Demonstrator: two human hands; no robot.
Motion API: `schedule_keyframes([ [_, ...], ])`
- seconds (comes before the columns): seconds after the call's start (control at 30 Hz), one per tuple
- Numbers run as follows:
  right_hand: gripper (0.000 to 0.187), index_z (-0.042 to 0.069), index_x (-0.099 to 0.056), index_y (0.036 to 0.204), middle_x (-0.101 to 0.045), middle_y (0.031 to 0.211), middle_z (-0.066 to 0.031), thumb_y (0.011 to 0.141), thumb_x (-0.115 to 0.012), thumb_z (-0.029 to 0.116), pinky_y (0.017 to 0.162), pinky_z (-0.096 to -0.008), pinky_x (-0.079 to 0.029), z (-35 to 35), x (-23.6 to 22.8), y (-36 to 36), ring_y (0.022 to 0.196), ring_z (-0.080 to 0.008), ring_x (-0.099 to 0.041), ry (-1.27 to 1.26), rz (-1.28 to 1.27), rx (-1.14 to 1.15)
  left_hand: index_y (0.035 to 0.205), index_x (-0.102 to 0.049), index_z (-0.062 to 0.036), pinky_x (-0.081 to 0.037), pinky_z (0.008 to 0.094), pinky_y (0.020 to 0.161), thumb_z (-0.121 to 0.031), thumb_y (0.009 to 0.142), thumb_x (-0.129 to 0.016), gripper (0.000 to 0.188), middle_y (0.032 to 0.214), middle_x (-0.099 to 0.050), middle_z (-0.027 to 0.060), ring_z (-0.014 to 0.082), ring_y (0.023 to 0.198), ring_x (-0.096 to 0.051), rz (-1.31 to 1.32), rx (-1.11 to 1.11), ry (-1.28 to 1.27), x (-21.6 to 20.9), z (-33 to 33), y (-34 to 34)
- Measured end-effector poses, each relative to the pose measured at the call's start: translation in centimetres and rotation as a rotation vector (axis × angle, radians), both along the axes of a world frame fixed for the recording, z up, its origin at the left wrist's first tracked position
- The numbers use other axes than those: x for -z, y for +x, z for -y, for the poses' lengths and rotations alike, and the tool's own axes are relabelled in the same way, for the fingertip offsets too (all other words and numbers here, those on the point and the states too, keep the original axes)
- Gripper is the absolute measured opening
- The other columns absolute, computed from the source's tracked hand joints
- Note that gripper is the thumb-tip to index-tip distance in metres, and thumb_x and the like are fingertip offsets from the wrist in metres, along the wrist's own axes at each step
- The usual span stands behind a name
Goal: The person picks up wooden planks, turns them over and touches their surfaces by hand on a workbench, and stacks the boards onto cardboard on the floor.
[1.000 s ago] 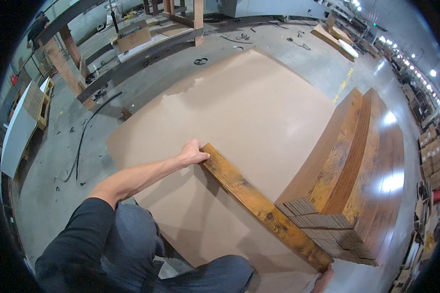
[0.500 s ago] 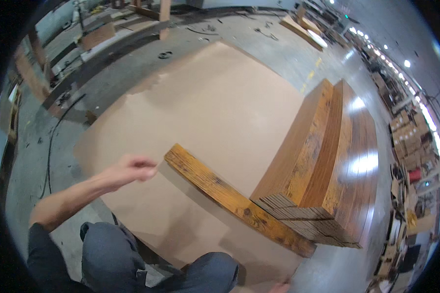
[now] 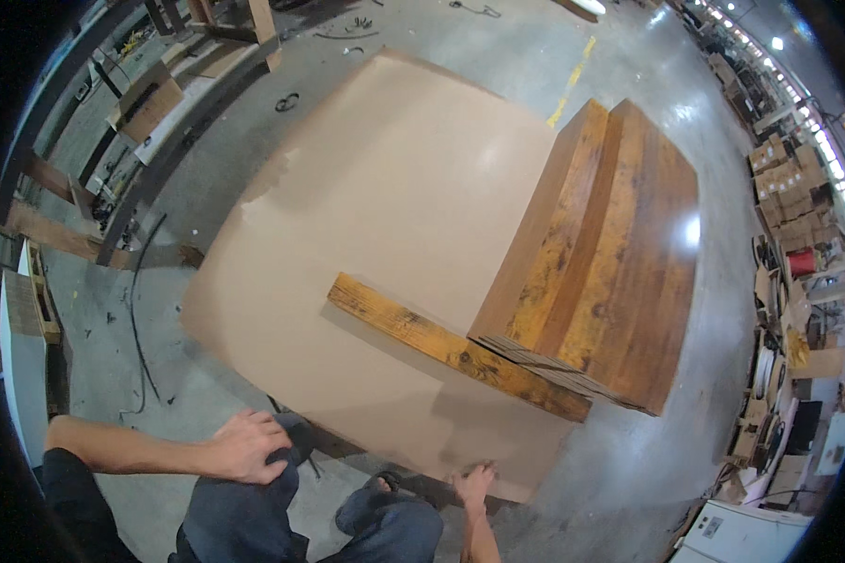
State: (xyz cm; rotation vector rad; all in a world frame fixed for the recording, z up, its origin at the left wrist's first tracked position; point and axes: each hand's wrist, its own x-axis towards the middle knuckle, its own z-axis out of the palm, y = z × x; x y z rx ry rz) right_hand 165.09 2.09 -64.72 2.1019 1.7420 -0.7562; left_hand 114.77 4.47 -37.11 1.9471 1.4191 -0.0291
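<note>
My left hand (image 3: 247,447) rests on my left knee, fingers loosely bent over the dark trouser cloth and holding nothing. At the near edge of a big brown cardboard sheet (image 3: 376,178), my right hand (image 3: 474,481) touches the surface with its fingers somewhat apart. A long brown wooden plank (image 3: 441,342) with dark knots lies across the sheet, ahead of both hands and apart from them. Its right part runs along the near end of a stack of similar planks (image 3: 620,253), piled side by side on the right.
Grey concrete floor (image 3: 620,474) surrounds the sheet. A wooden-and-metal frame (image 3: 174,103) stands at the far left, with a black cable (image 3: 136,319) on the floor nearer me. Cardboard boxes (image 3: 789,197) and shelves line the right side, with a white cabinet (image 3: 737,535) at lower right.
My left hand has drawn back from beside the plank's left end to my knee. My right hand has come further into view at the sheet's edge. The view has shifted; the plank still lies there.
</note>
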Motion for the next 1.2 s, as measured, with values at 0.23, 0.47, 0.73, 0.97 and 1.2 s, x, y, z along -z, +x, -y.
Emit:
schedule_keyframes([
  [0.23, 0.046, 0.006, -0.056, 0.129, -0.066, 0.112, -0.0193, 0.092, -0.058, 0.034, 0.092, -0.0396, -0.049, -4.3, -23.7, -19.9, 0.105, -0.0303, -0.064, 0.068, -0.765, -0.075, 0.096, -0.068, -0.0032, -0.048, 0.0440, 0.084, -0.020, 0.069, -0.068, 0.032, 0.107, -0.063, 0.0161, 0.0340, 0.104, -0.056, -0.095, -0.276, 0.145, -3.7, 14.2, 0.0],
  [0.47, 0.046, 0.007, -0.054, 0.131, -0.067, 0.109, -0.0190, 0.092, -0.058, 0.031, 0.088, -0.0357, -0.051, 8.3, -41.2, -28.3, 0.099, -0.0252, -0.067, -0.265, -1.202, -0.125, 0.100, -0.067, 0.0012, -0.047, 0.0442, 0.094, -0.021, 0.068, -0.071, 0.039, 0.108, -0.064, 0.0206, 0.0374, 0.108, -0.058, 0.079, -0.675, -0.132, -16.1, 27.8, -3.8],
  [0.73, 0.032, -0.006, -0.063, 0.115, -0.069, 0.097, -0.0163, 0.089, -0.058, 0.011, 0.071, -0.0323, -0.053, 22.0, -37.3, -24.7, 0.082, -0.0228, -0.067, -0.118, -0.731, 0.442, 0.101, -0.069, 0.0036, -0.054, 0.0325, 0.074, -0.019, 0.072, -0.074, 0.037, 0.090, -0.072, 0.0166, 0.0233, 0.084, -0.070, 0.259, -0.976, -0.342, -18.3, 34.7, -22.1],
  [0.97, 0.026, -0.008, -0.065, 0.104, -0.065, 0.079, -0.0113, 0.090, -0.055, 0.012, 0.062, -0.0307, -0.047, 32.3, -41.2, -37.8, 0.067, -0.0211, -0.061, -0.353, -0.738, 0.824, 0.098, -0.070, 0.0014, -0.054, 0.0330, 0.075, -0.016, 0.072, -0.072, 0.032, 0.087, -0.072, 0.0159, 0.0209, 0.080, -0.069, 0.245, -1.135, -0.146, -23.5, 39.1, -41.0],
  [1.2, 0.020, 0.003, -0.065, 0.091, -0.062, 0.073, -0.0129, 0.092, -0.050, 0.016, 0.061, -0.0349, -0.046, 27.3, -48.6, -55.7, 0.069, -0.0201, -0.060, -0.423, -0.805, 0.400, 0.107, -0.067, 0.0045, -0.055, 0.0344, 0.078, -0.021, 0.077, -0.071, 0.040, 0.095, -0.072, 0.0153, 0.0221, 0.088, -0.069, 0.387, -1.205, -0.075, -31.2, 33.8, -48.8],
])
